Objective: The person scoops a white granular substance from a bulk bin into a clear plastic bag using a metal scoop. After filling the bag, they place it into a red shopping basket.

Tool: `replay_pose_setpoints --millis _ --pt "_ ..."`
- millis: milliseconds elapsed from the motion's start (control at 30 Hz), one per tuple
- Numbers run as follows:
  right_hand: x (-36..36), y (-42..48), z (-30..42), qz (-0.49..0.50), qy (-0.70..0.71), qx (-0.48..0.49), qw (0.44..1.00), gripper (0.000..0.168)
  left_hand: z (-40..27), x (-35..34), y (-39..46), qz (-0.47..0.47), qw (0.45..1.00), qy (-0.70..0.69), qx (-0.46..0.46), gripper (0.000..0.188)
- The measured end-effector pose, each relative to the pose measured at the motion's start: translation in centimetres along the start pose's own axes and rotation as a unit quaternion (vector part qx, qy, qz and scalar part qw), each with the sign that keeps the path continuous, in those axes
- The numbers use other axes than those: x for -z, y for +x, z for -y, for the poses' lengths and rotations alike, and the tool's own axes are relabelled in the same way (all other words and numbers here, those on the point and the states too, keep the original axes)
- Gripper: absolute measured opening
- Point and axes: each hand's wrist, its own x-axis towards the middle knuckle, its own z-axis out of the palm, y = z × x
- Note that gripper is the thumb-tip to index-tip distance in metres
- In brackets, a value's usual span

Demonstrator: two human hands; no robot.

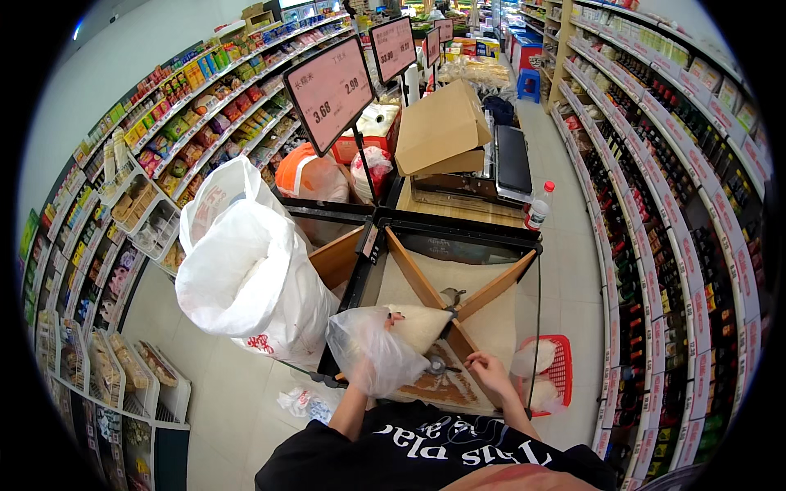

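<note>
My left hand (368, 362) is at a clear plastic bag (381, 350) of white rice (420, 322); the film covers much of the hand, and dark-nailed fingertips show at the bag's upper side. The filled bag lies over the wooden dividers (424, 276) of a bin of loose rice (405, 267). To the right, my right hand (488, 368) is held over the near divider with its fingers apart and nothing in it. A metal scoop (437, 366) rests in the near compartment, and another scoop (453, 294) is partly visible behind the divider crossing.
A large white woven sack (264, 276) stands left of the bin. A red basket (562, 374) with bagged rice is at the right. A bottle (540, 205) with a red cap and a cardboard box (439, 129) are beyond. Stocked shelves (694, 202) line the aisle.
</note>
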Motion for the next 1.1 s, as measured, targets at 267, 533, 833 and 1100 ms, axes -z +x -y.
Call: replay_pose_setpoints --millis 267,533,833,1100 --pt "-5.8 0.8 3.9 0.140 0.478 -0.127 0.858 0.041 -1.7 4.0 -6.8 0.086 0.996 -0.024 0.026 0.036" --pt "-18.4 -1.9 8.9 0.342 0.727 -0.005 0.596 0.046 -5.9 3.3 -5.3 0.167 0.977 -0.112 -0.063 0.034" --pt "-19.5 -7.1 10.3 -0.191 0.554 0.182 0.789 0.062 -14.3 5.7 -0.4 0.262 0.928 -0.138 -0.227 0.032" --pt "-15.1 -16.7 1.0 -0.279 0.645 0.144 0.697 0.033 -20.4 2.2 -0.7 0.358 0.875 -0.134 -0.296 0.031"
